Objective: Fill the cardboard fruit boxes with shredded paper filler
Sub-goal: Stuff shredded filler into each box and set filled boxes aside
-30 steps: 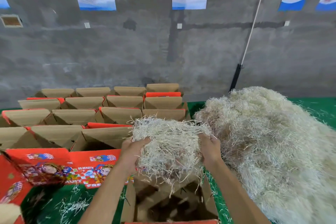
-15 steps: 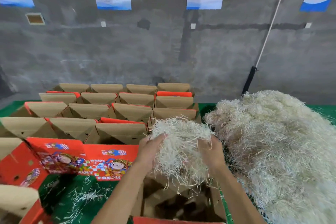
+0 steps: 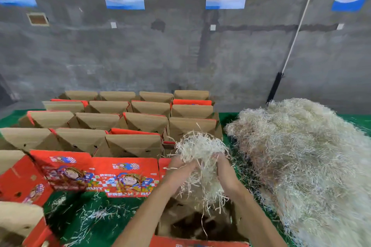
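A clump of pale shredded paper is squeezed between my left hand and my right hand, with strands hanging down. Both hands hold it above an open cardboard box at the bottom centre, whose dark inside shows a few strands. A big heap of the same shredded paper lies to the right on the green surface.
Several open brown-and-red fruit boxes stand in rows behind and to the left. A flattened red printed box flap lies left of my arms. Loose strands litter the green mat. A grey concrete wall with posters stands behind.
My hands have drawn closer together, squeezing the clump narrower and lowering it toward the open box. The view has shifted slightly left.
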`<action>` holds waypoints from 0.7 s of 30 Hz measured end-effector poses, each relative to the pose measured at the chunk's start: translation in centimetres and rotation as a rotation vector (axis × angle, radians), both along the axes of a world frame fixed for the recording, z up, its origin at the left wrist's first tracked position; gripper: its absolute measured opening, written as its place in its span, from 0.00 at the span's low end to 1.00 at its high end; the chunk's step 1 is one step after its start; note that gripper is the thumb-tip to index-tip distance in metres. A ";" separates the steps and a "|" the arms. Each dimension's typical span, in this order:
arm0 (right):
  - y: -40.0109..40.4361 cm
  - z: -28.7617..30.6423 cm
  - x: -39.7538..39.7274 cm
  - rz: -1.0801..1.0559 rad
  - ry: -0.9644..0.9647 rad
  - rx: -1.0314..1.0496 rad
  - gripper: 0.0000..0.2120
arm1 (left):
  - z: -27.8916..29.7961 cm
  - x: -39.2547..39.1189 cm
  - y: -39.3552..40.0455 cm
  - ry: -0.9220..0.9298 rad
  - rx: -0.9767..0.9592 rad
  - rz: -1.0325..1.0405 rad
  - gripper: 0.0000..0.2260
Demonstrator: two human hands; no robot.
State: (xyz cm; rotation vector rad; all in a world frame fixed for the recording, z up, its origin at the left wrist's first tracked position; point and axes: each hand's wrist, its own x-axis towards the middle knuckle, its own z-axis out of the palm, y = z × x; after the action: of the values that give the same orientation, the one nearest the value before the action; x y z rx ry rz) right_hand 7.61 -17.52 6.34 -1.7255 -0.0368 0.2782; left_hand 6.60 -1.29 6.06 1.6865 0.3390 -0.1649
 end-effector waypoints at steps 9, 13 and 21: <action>0.5 -1.0 -0.3 -0.206 -0.224 -0.002 0.09 | 0.7 -0.1 0.6 0.034 -0.045 -0.099 0.14; 1.6 -1.7 0.5 -0.340 -0.181 0.060 0.06 | -0.3 0.5 -0.9 -0.225 -0.048 0.136 0.16; 0.7 0.1 0.9 -0.319 -0.119 0.068 0.19 | 0.6 1.8 -0.8 -0.229 -0.134 0.139 0.10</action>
State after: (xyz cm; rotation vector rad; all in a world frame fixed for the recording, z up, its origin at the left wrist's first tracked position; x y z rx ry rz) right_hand 8.50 -16.85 6.41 -1.6502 0.1401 -0.0608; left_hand 8.43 -2.06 6.67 1.5255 0.2659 0.1067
